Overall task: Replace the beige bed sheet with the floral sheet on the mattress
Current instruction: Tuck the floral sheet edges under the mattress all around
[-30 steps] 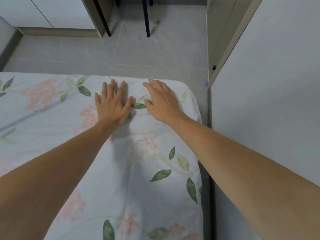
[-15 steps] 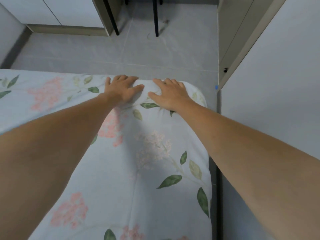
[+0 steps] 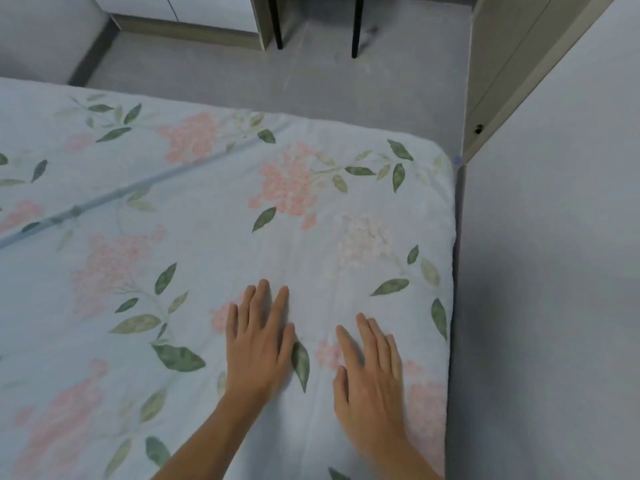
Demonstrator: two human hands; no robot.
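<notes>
The floral sheet point(image 3: 194, 216), pale blue with pink blossoms and green leaves, lies spread over the mattress and wraps its far right corner point(image 3: 436, 157). My left hand point(image 3: 258, 344) rests flat on the sheet with straight fingers, in the lower middle of the view. My right hand point(image 3: 372, 379) lies flat beside it, a little nearer the mattress's right edge. A long crease point(image 3: 114, 197) runs diagonally across the sheet at left. No beige sheet is in view.
A grey wall point(image 3: 554, 289) runs close along the mattress's right side. Beyond the bed's end is grey floor point(image 3: 311, 84), two black furniture legs point(image 3: 355, 29), a white cabinet point(image 3: 180, 8) and a beige door frame point(image 3: 502, 71).
Both hands have slid back from the mattress's far edge toward me and now lie flat mid-sheet. The view has tilted, showing more of the sheet.
</notes>
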